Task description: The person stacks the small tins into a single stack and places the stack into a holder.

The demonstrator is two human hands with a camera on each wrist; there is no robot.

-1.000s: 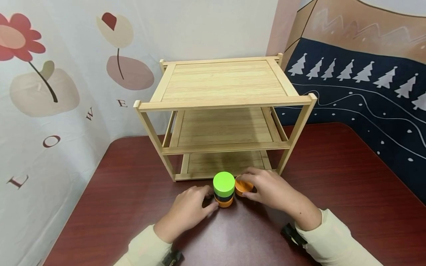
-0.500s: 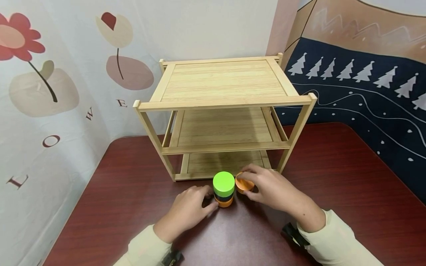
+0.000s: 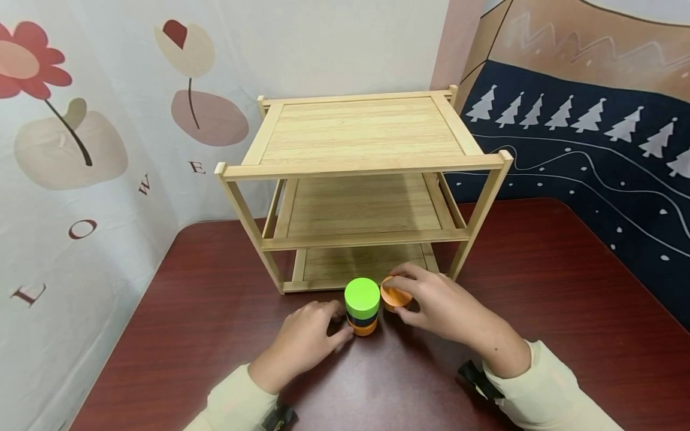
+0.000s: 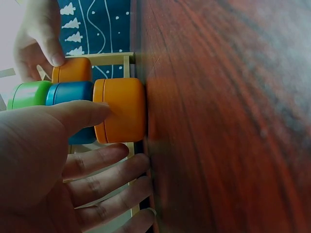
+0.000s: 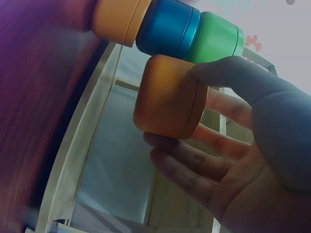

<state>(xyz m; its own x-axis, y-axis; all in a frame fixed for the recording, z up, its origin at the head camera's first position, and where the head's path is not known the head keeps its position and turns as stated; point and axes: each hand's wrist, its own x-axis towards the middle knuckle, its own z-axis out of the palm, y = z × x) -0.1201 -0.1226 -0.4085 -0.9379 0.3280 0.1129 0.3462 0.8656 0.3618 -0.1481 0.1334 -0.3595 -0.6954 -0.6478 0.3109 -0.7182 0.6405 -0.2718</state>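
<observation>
Three small round lidded jars stand stacked near the rack's front: an orange jar (image 4: 125, 110) at the bottom, a blue jar (image 5: 167, 26) in the middle and a green jar (image 3: 362, 294) on top. My left hand (image 3: 306, 336) holds the bottom jar, its thumb on one side and the index finger at the other. The remaining left fingers extend past it in the left wrist view. To the right of the stack, my right hand (image 3: 439, 304) grips a second orange jar (image 5: 167, 97) between thumb and fingers. That jar is off the table, close beside the stack.
A three-tier wooden rack (image 3: 356, 170) stands directly behind the jars on a dark red table (image 3: 539, 287). Its bottom front rail lies just past the stack. Printed cloth walls (image 3: 129, 120) rise along the left, back and right.
My right hand has raised the second orange jar slightly and shifted a little toward the rack. The left hand and the stack have stayed in place.
</observation>
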